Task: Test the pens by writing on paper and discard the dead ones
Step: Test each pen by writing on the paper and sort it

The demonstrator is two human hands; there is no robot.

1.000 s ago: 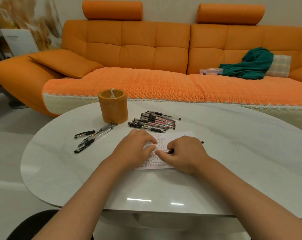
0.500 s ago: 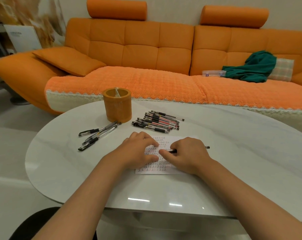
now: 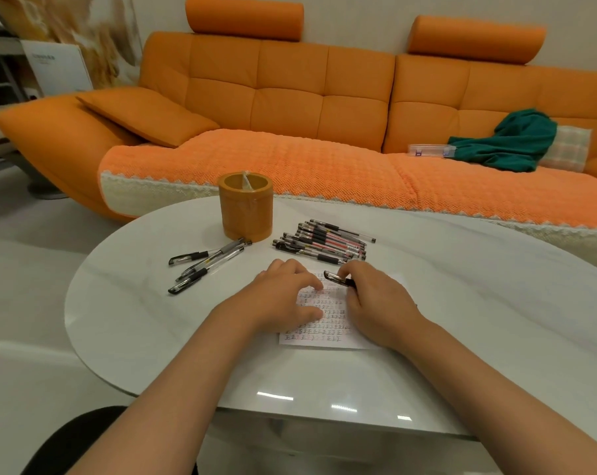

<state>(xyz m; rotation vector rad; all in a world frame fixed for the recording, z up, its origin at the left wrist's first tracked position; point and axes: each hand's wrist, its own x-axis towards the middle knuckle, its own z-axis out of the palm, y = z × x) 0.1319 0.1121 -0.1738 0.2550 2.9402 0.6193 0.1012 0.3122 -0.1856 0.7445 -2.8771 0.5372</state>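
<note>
While left hand [image 3: 283, 296] lies flat on paper [image 3: 327, 323] of repeated 正 marks, right hand [image 3: 375, 299] grip holding pen [image 3: 338, 278]

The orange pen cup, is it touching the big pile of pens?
Apart. The head view shows a strip of bare white table between the orange pen cup and the big pile of pens.
</note>
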